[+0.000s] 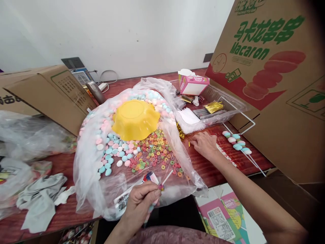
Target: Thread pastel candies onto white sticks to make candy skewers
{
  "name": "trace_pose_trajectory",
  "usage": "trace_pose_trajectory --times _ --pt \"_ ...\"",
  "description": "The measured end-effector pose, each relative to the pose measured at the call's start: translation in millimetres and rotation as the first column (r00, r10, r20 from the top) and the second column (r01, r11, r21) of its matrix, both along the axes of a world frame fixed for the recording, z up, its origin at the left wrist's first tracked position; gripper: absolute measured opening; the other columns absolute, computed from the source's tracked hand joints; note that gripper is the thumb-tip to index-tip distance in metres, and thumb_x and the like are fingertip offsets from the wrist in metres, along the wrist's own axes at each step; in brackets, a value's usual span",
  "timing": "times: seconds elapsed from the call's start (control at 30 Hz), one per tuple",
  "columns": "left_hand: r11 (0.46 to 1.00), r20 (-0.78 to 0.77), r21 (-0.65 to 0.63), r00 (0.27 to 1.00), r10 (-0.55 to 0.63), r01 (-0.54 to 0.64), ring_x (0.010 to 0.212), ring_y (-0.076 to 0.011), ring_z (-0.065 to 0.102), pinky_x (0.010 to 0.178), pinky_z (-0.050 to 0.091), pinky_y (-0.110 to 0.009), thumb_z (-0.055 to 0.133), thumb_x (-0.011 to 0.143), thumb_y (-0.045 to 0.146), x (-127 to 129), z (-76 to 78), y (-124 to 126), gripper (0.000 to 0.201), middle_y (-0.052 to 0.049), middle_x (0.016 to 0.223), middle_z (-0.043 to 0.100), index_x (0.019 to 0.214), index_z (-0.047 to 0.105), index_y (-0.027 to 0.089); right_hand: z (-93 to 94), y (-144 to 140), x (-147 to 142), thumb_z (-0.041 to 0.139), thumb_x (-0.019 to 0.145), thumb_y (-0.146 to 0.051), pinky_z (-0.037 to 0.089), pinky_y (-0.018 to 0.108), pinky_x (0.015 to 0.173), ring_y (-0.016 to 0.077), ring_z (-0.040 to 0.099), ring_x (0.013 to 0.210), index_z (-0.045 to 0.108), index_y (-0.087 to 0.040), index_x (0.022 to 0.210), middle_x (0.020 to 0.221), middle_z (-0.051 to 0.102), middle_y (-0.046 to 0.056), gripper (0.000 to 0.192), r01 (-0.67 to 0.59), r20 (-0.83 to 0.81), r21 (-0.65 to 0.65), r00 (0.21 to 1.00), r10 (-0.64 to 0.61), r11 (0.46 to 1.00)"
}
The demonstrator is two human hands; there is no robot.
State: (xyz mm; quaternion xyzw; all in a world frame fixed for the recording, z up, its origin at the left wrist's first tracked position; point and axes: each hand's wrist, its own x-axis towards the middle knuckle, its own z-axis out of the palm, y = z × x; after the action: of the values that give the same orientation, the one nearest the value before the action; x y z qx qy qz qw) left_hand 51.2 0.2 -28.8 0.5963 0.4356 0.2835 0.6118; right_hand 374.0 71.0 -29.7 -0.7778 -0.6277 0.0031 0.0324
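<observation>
My left hand (141,201) is closed in a pinch around a candy skewer, low at the front edge of the table. A bare length of its white stick (167,177) points up to the right, with a dark purple-red ring gummy (160,187) at the fingertips. Pastel pieces on it are partly hidden by the fingers. My right hand (203,144) rests on the red table, its fingers curled down at a small gold twist tie (189,144). A bunch of gold twist ties (180,131) lies just beyond those fingertips.
Ring gummies (162,149) and pastel candies (109,157) lie on plastic sheeting around an upturned yellow bowl (135,118). A clear tray (223,117) holds sticks and ties. Finished skewers (238,144) lie at right, beside a tall Macaron carton (269,84). Another carton (68,98) stands left.
</observation>
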Motion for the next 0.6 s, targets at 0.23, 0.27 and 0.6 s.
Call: trace_pose_trajectory --times 0.23,0.27,0.6 --pt "0.888 0.084 -0.397 0.955 0.285 -0.23 0.031 -0.0032 0.037 0.026 0.031 -0.015 0.079 0.066 0.055 -21.7 -27.1 -13.2 0.046 -0.001 0.059 0.063 0.078 0.07 0.012 -26.6 10.9 -2.3 0.044 0.089 -0.013 0.036 0.041 0.082 0.029 0.054 0.101 0.066 -0.013 0.088 0.099 0.067 0.015 0.022 0.025 0.052 -0.011 0.998 -0.025 1.0" --pt "0.874 0.094 -0.423 0.948 0.306 -0.24 0.031 -0.0034 0.037 0.025 0.032 -0.015 0.08 0.065 0.055 -24.9 -28.5 -14.1 0.047 -0.002 0.058 0.063 0.079 0.07 0.012 -23.9 8.1 0.5 0.042 0.087 -0.01 0.036 0.041 0.081 0.0293 0.055 0.1 0.066 -0.012 0.089 0.099 0.067 0.016 0.024 0.027 0.06 0.001 0.998 -0.027 1.0" --pt "0.839 0.339 -0.543 0.912 0.232 -0.011 0.05 -0.0107 0.06 0.04 0.046 -0.02 0.084 0.061 0.036 -18.8 20.3 -8.6 0.031 -0.01 0.085 0.07 0.072 0.072 0.01 32.9 -89.9 -69.1 0.048 0.089 -0.013 0.041 0.038 0.085 0.0212 0.063 0.088 0.062 -0.023 0.092 0.086 0.07 0.005 0.018 -0.477 0.01 0.543 0.827 0.563 0.691"
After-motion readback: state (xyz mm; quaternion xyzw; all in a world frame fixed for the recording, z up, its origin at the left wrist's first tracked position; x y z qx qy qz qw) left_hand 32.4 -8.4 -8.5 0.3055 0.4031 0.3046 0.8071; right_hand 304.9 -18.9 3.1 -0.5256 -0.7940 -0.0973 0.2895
